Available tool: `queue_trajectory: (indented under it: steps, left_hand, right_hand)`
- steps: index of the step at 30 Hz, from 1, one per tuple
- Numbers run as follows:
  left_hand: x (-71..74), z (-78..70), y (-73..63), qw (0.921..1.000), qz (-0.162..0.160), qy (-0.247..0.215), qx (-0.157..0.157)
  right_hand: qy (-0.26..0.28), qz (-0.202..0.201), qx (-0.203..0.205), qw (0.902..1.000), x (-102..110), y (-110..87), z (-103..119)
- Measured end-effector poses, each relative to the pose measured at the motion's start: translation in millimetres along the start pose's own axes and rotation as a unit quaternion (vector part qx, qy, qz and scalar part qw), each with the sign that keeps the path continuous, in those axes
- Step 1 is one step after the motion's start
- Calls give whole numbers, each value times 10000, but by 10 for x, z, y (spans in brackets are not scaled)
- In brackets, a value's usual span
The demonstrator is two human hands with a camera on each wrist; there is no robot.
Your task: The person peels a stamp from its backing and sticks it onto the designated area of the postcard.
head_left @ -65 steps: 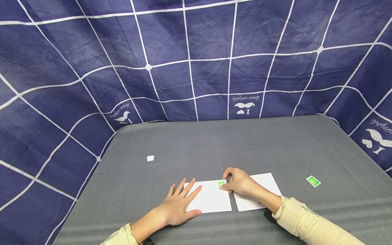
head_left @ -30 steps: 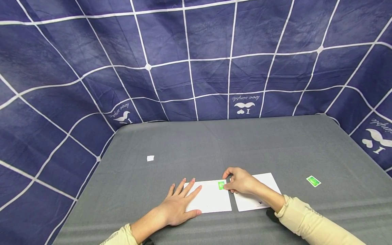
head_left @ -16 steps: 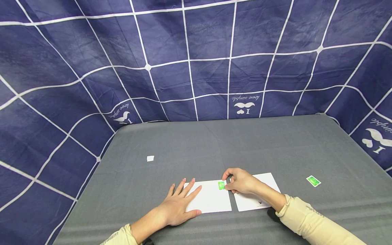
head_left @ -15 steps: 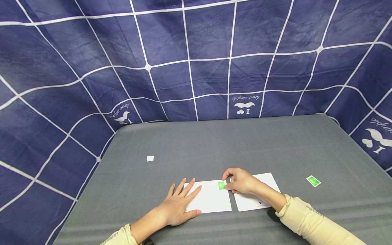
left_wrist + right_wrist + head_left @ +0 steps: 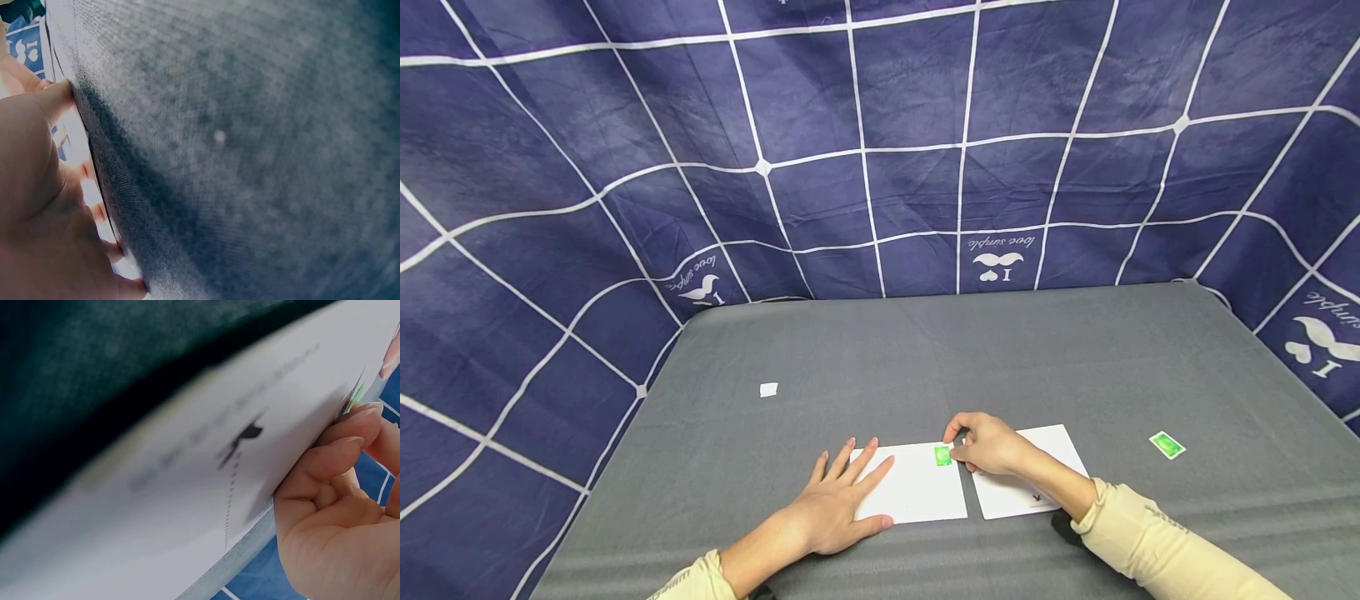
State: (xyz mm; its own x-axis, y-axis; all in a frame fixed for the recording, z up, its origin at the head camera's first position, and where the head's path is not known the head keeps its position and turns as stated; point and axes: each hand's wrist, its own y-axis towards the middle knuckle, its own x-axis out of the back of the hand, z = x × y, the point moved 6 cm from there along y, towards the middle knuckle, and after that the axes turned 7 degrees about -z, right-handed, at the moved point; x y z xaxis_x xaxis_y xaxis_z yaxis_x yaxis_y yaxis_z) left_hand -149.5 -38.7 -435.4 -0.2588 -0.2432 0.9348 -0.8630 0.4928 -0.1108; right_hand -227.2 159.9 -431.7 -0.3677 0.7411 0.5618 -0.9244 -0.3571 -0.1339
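Observation:
In the head view two white cards lie side by side, the left one point(image 5: 913, 496) and the right one point(image 5: 1011, 497). My left hand point(image 5: 831, 508) rests spread over the left card's left side. A small green postage stamp point(image 5: 942, 456) lies at that card's upper right corner. My right hand point(image 5: 992, 444), fingers curled, has its thumb and index fingertips at the stamp's right edge and the card's corner. Its wrist and palm pass over the right card, hiding part of it. The right wrist view shows a dark printed mark point(image 5: 250, 432) and a dotted line on that card.
Another green stamp point(image 5: 1167, 444) with a white border lies to the right on the grey cloth point(image 5: 850, 350). A small white square point(image 5: 768, 389) sits farther off at the left. Blue curtains point(image 5: 917, 192) with white lines stand behind and at both sides.
The right thumb has drawn back slightly to the right, from over the green stamp to its edge, so more of the stamp shows. The left hand and both cards have stayed put.

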Motion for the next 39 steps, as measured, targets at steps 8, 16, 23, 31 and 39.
queue_trajectory:
  steps: [8,16,23,31,39]
  left_hand:
    - [-31,27,15,10000,9,26,19]
    - [-41,35,15,10000,8,41,32]
    - [-36,36,14,10000,27,14,40]
    - [-40,45,20,9999,77,67,81]
    - [-26,34,15,9999,74,48,69]
  right_hand:
    - [-68,-63,-13,10000,-4,3,0]
    - [-234,-121,74,9996,-14,15,11]
    - [-686,-332,67,9971,-18,19,22]
    - [-1363,-730,74,9879,-32,40,54]
    - [-1358,-685,49,9884,-27,30,45]
